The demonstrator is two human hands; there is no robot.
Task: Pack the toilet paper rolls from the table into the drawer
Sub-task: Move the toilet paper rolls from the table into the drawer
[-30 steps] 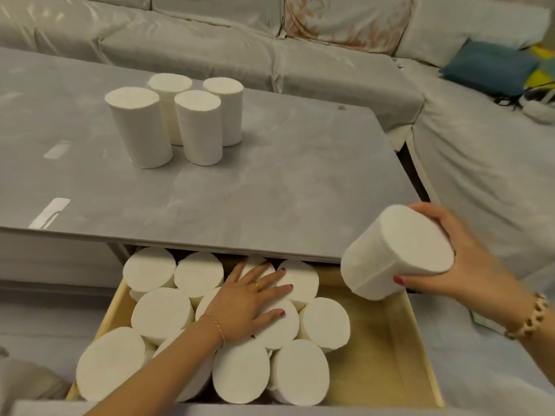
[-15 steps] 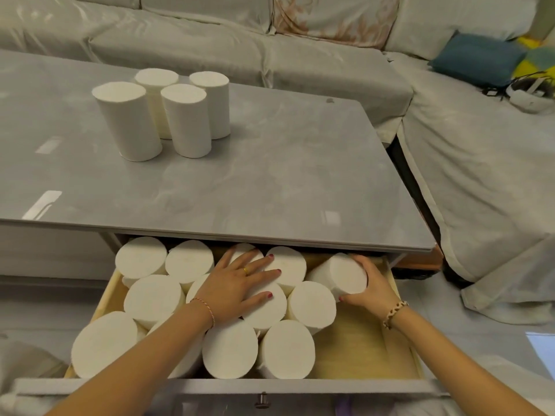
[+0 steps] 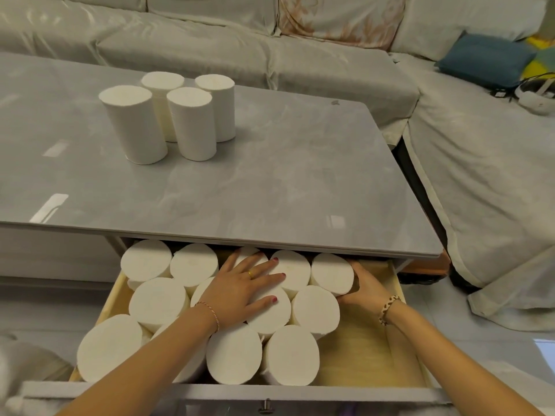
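1. Broadly, the sofa (image 3: 270, 64) wraps the scene from 10 o'clock round to 3 o'clock, with a blue cushion (image 3: 483, 60) lying on it at 2 o'clock.
2. Next in size, the grey table (image 3: 270, 187) fills the middle, its near edge overhanging the back of the open drawer (image 3: 369, 355) at 6 o'clock.
3. That drawer looks roughly two-thirds packed: about a dozen packed rolls (image 3: 159, 304) stand on end, touching one another, from its 9 o'clock wall across past the middle, while bare wooden floor shows along the 3 o'clock side.
4. Four table rolls (image 3: 135, 124) stand upright in a tight cluster at 11 o'clock on the tabletop, well apart from the drawer; by my reading these are what is left to move.
5. At the back of the drawer, the newest roll (image 3: 332, 273) sits at the right end of the rear row, touching its neighbours, tucked just under the table edge.
6. Flat and spread, the left hand (image 3: 240, 285) presses down on the tops of the middle rolls, fingers fanned toward 1 o'clock.
7. Cupped, the right hand (image 3: 365, 288) wraps the 3 o'clock side of the newest roll, seemingly pushing it snug against the pack.
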